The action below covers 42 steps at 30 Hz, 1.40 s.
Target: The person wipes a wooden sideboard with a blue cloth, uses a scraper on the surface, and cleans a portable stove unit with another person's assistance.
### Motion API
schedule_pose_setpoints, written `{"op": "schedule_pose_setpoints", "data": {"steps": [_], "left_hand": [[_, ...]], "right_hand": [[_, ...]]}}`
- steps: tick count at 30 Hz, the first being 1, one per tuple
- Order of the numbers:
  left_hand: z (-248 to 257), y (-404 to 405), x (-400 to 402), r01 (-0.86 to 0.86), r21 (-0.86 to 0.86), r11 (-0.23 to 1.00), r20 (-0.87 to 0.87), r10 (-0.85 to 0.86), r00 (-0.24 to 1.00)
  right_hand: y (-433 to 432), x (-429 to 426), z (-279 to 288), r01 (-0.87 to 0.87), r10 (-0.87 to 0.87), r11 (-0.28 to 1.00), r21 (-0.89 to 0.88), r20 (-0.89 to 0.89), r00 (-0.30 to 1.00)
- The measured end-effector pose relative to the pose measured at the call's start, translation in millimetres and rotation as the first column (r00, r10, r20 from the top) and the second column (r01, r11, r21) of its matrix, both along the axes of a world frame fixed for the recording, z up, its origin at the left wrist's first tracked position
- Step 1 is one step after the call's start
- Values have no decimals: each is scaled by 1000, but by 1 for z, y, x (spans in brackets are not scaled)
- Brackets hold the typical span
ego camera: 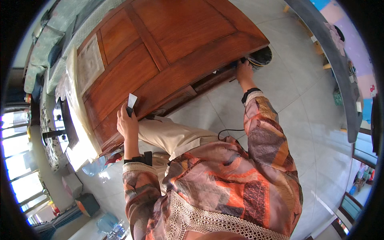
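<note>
A reddish-brown wooden table (186,30) with a panelled top lies before me. My left hand (127,120) is over its near left edge, closed on a small object with a dark part (129,111) and a flat whitish part (132,100) that sticks up past the fingers; its exact kind is unclear. My right hand (244,72) reaches to the table's near right edge, by the opening beneath the top. Its fingertips touch something dark there, partly hidden; whether they grip it I cannot tell. A dark, rounded bag-like thing (261,57) sits just beside that hand.
A cushioned sofa (55,39) runs along the far left. Clear plastic sheeting (76,105) covers the table's left end. A grey-topped bench or table (339,60) curves along the right. A large clear bluish bottle (93,168) stands on the floor at lower left.
</note>
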<state>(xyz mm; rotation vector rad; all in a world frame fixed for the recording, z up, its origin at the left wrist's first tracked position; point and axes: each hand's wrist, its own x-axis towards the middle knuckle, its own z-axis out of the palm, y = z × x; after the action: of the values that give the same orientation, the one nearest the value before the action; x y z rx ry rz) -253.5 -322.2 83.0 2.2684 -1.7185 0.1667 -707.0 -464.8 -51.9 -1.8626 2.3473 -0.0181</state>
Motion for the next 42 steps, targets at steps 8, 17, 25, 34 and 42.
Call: {"op": "schedule_pose_setpoints", "data": {"steps": [8,17,25,34,42], "left_hand": [[0,-6,-5,3,-18,1000,-17,-4,1000],[3,-3,1,-22,0,1000,-17,22,1000],[0,-6,-3,-8,6,1000,4,8,1000],[-4,-8,-4,25,-22,999,52,-24,998],[-1,-8,-8,-21,16,1000,39,20,999]], "right_hand": [[-44,-26,-31,74,-76,990,121,10,997],[5,-52,5,267,-236,964,-5,452,860],[-32,-66,-14,552,-155,831,-67,925,346],[-43,-65,-14,287,-108,939,-190,630,769],[-5,-21,-3,-27,159,832,-555,191,968]]}}
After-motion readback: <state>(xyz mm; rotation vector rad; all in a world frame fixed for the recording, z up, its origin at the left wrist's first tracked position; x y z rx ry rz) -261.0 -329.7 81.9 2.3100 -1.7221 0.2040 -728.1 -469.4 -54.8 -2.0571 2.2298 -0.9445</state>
